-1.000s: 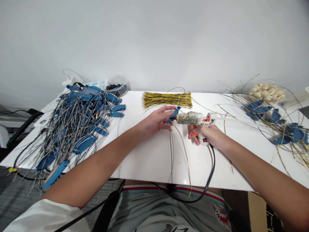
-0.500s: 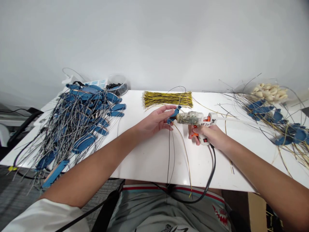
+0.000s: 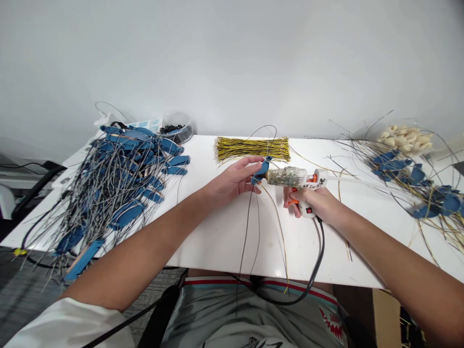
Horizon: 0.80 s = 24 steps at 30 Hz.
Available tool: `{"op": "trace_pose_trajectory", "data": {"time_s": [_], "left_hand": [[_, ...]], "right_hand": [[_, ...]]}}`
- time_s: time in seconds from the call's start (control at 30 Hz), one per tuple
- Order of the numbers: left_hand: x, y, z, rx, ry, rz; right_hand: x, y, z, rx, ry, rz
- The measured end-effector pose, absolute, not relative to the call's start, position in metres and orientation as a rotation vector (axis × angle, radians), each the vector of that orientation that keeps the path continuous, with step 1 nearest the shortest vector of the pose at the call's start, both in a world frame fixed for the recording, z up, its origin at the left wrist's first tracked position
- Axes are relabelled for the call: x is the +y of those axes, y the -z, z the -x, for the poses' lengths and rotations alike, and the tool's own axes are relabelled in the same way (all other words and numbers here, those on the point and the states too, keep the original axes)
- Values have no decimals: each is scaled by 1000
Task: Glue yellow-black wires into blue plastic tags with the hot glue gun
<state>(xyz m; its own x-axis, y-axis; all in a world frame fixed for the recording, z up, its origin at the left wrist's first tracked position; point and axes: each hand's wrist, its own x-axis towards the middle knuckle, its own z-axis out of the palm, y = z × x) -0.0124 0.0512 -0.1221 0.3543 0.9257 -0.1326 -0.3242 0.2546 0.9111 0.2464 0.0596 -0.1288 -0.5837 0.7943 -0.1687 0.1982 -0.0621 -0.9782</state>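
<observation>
My right hand (image 3: 313,200) is wrapped round the grip of a white hot glue gun (image 3: 288,177), its fingers by the orange trigger. A white glue stick (image 3: 348,181) juts from the gun's back end. In my left hand (image 3: 237,180) is a small blue plastic part (image 3: 261,169), held between thumb and fingers. The gun's nozzle meets or nearly touches this part; the exact contact is hidden. Thin black and grey wires and a yellow wire (image 3: 277,212) hang from the blue part over the table's front edge, and a dark wire loops above it.
A bundle of yellow-and-black wires (image 3: 253,149) lies behind my hands. Blue parts with grey wires (image 3: 123,179) are heaped at left, beside a clear tub of black pieces (image 3: 174,128). On the right lie more blue wired parts (image 3: 395,164) and a bag of cream-coloured pieces (image 3: 404,138). The gun's black cord (image 3: 319,256) drops off the front edge.
The blue part has turned slightly in my left hand, and its hanging dark wire has swung left. The glue gun has shifted a little to the right.
</observation>
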Motion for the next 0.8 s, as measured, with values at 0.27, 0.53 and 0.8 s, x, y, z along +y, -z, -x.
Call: {"op": "trace_pose_trajectory", "data": {"time_s": [0.27,0.53,0.8], "left_hand": [[52,120,12,803,-982,-938],[50,114,14,795,-954,-935],[48,109,10,810,-950,-938]], "right_hand": [[65,139,-251,-1726,-1666,951],[64,142,-252,-1695,-1691,924],[54,136,-251,-1810,-1416,842]]}}
